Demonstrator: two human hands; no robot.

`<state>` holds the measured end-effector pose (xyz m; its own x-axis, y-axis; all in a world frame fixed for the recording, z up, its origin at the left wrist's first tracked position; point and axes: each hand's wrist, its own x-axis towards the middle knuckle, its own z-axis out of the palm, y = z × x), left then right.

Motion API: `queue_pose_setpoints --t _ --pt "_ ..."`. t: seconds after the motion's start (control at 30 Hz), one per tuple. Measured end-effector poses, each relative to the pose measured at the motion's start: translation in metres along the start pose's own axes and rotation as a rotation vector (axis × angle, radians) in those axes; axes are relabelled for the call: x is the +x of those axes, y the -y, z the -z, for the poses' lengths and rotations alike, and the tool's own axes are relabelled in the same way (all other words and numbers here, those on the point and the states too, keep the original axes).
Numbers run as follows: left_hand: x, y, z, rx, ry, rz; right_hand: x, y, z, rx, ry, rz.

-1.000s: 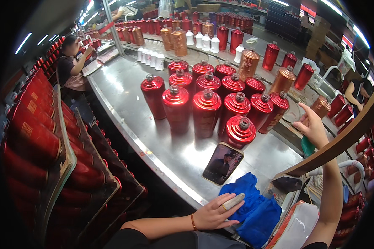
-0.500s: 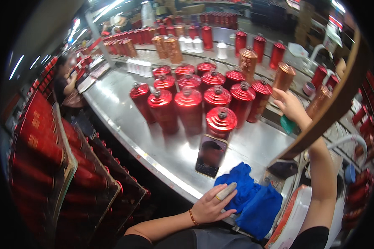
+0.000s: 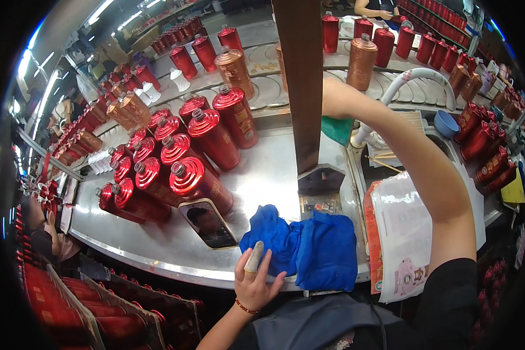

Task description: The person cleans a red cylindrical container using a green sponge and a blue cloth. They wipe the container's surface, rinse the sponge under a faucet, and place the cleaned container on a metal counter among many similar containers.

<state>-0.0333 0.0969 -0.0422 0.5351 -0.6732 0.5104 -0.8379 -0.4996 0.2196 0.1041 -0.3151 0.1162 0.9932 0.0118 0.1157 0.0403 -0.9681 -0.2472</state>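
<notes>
My left hand (image 3: 256,274) lies at the table's front edge with fingers spread, touching a bunched blue cloth (image 3: 326,251). One finger wears a pale finger cot, and nothing is in the hand. My right arm reaches far across toward the conveyor; a wooden post hides the fingers of my right hand (image 3: 334,100), so what they grip cannot be told. A green cloth (image 3: 337,129) hangs just below that hand. Left of the post, shiny red bottles (image 3: 213,137) stand grouped on the metal table (image 3: 262,175). A phone (image 3: 209,224) leans against the nearest bottle.
The wooden post (image 3: 297,76) rises from the table's back part. Behind it runs a conveyor (image 3: 265,87) carrying red and copper-coloured bottles. A white curved pipe (image 3: 411,76), a blue cup (image 3: 446,123) and stacked printed sheets (image 3: 405,233) lie to the right. Crates of red bottles (image 3: 93,303) stand lower left.
My view has swung to the right, so the bottles appear further left. My right hand, seen earlier beside a copper-coloured bottle, is now partly behind the post. My left hand stays by the blue cloth.
</notes>
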Motion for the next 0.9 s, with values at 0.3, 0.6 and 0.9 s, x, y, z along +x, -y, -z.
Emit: queue_pose_setpoints --t 0.3,0.6,0.9 --pt "0.001 -0.001 0.004 -0.003 -0.029 0.034 0.081 0.027 -0.046 0.097 -0.353 0.333" --pt "0.011 -0.008 0.015 -0.080 -0.006 0.040 0.124 0.036 -0.045 0.220 -0.281 0.209" --pt "0.008 -0.009 0.011 -0.152 -0.007 0.057 0.145 0.051 -0.063 0.476 0.067 0.066"
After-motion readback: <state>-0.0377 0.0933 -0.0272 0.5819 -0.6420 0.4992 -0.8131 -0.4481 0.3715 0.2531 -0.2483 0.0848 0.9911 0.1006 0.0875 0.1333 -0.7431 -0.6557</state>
